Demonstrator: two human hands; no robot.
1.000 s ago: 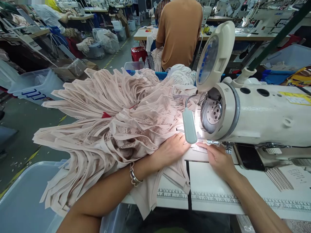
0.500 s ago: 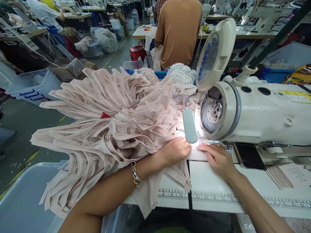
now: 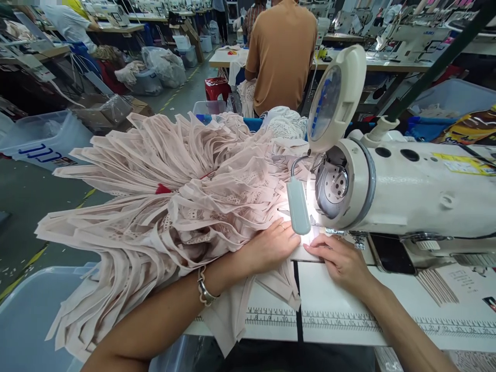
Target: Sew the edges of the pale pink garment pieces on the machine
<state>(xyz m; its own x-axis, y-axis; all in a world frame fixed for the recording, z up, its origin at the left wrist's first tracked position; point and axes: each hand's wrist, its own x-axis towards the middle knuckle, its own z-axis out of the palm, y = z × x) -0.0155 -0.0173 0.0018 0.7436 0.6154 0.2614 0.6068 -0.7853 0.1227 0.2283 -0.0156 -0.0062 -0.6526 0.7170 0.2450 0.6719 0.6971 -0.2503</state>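
Note:
Under the lamp of a white sewing machine [image 3: 411, 181], both my hands work close together at the needle area. My left hand [image 3: 277, 245] has its fingers bent and closed on pale pink fabric, just left of the lamp head. A large heap of pale pink lace-trimmed garment pieces [image 3: 217, 196] spreads beneath and beyond that forearm. My right hand [image 3: 339, 258] pinches the fabric's edge below the presser foot area, thumb and forefinger together. The grey-green lamp head [image 3: 298, 206] hides the needle and part of the seam.
Right of my right hand lies a black phone [image 3: 391, 253], with thin pink strips [image 3: 437, 287] beside it. A printed ruler [image 3: 341, 321] runs along the table's front edge. A blue plastic bin [image 3: 34, 310] stands at lower left. Another person [image 3: 284, 57] sits ahead, back turned.
The whole view has shifted slightly left and down. My right fingertips have come a little nearer my left hand; both stay at the fabric by the needle.

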